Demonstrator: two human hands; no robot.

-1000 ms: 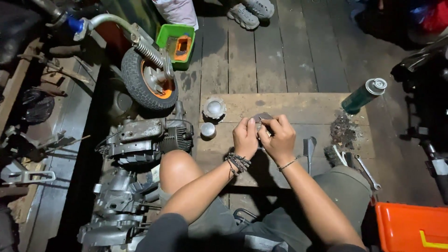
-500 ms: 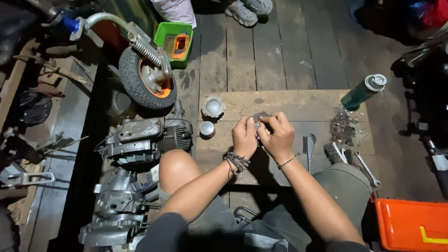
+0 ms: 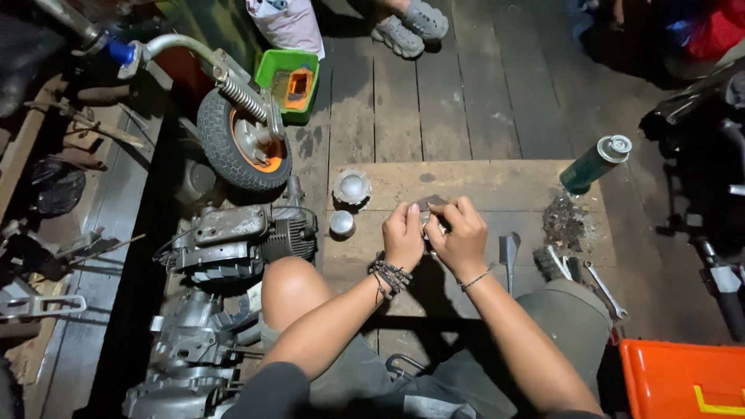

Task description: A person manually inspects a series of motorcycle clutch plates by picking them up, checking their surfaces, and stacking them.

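Two round metal parts (image 3: 351, 187), one green spray can (image 3: 595, 164), one small wheel (image 3: 242, 149)

A pale wooden board (image 3: 497, 182) lies flat on the dark plank floor (image 3: 466, 93). Left of the grip, two round metal caps (image 3: 351, 187) sit on the board. To its right, a heap of dark filings (image 3: 564, 223); farther right a green spray can (image 3: 594, 164) lies tilted, wrenches (image 3: 597, 279) nearer the knee.
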